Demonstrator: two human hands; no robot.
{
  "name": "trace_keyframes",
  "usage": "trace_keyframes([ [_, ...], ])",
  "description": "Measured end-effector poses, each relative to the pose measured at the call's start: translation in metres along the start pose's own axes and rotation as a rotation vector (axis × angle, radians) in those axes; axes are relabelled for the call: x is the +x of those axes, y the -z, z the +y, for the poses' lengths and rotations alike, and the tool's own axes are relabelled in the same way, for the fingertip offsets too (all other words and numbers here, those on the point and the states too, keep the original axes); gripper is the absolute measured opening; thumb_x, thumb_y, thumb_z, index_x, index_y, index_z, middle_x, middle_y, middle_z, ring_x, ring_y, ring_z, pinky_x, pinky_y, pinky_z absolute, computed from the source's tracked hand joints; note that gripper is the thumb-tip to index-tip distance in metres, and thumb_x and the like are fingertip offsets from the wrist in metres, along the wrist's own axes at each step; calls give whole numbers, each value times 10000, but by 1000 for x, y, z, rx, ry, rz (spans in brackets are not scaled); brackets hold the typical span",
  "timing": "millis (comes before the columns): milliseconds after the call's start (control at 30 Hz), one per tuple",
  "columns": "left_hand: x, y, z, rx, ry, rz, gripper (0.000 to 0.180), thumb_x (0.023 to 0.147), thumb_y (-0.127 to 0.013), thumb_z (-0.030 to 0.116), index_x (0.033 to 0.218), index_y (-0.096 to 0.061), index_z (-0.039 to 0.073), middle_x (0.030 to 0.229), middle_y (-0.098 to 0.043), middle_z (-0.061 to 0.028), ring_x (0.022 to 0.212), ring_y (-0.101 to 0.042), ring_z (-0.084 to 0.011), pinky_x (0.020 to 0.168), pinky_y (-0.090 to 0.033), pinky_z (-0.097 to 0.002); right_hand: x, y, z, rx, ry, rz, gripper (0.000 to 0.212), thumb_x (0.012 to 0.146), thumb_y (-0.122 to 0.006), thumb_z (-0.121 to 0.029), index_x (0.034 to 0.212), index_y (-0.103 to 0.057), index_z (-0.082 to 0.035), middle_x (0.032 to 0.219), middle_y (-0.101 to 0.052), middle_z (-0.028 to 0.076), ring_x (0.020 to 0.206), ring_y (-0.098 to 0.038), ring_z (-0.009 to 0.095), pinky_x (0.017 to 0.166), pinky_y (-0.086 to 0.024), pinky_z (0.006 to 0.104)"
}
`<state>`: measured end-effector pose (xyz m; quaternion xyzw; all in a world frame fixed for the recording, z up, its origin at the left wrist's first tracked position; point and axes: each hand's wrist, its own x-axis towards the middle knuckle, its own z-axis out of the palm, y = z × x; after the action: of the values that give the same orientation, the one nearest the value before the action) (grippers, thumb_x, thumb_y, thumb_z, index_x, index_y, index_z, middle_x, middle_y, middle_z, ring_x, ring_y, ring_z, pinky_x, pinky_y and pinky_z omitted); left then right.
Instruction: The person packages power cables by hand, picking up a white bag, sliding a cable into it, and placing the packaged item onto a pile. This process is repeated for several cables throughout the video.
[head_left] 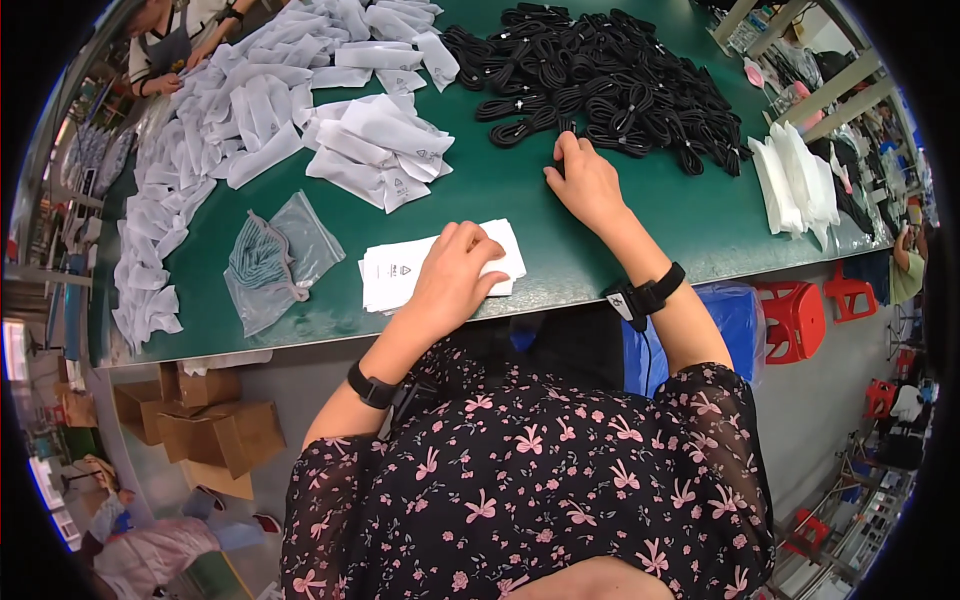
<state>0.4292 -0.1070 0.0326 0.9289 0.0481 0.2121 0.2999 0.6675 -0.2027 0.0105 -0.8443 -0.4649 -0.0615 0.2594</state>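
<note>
My left hand (453,274) rests on a stack of flat white printed pouches (388,273) near the table's front edge. Its fingers are bent and the thumb stands apart from them. Further right, my right hand (588,184) reaches to the near edge of a large heap of coiled black cables (640,90). Its fingertips are at a cable end, with the thumb apart from the curled fingers. Beyond my left hand lies a small pile of filled white pouches (375,150).
Many more filled white pouches (215,120) cover the table's left side. Nearer lies a clear plastic bag (262,270) with grey-green contents. White packs (795,185) lie at the right edge of the green table (560,255). Cardboard boxes (215,430) and a red stool (795,320) stand below. Another person's hand (165,84) shows at far left.
</note>
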Motion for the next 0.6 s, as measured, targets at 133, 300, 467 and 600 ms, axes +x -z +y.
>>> trace_keyframes([
  [133,0,-7,-7,71,-10,60,130,787,-708,41,873,-612,25,846,-556,-110,814,-548,-307,756,-462,-404,-15,14,1,177,-252,-67,183,886,-595,-123,964,-451,-43,845,-604,104,660,-615,284,572,-503,402],
  [300,-1,-10,-11,45,57,144,95,813,-684,33,844,-596,13,830,-572,-112,771,-568,-294,738,-471,-379,-45,38,1,902,-579,-167,148,876,-551,-54,990,-464,-20,758,-589,47,621,-587,177,550,-488,309],
  [467,0,-5,-10,-160,273,132,63,860,-646,22,876,-592,-5,839,-602,-107,726,-582,-224,707,-474,-318,-90,56,-30,995,-286,-77,207,852,-581,-6,1046,-509,0,756,-610,21,619,-578,115,539,-483,258],
  [600,3,3,-10,-323,403,116,50,884,-624,13,898,-586,-16,866,-618,-98,740,-580,-175,710,-475,-295,-104,65,-39,674,50,-85,252,829,-600,21,1073,-539,-1,800,-628,30,643,-584,98,538,-482,260],
])
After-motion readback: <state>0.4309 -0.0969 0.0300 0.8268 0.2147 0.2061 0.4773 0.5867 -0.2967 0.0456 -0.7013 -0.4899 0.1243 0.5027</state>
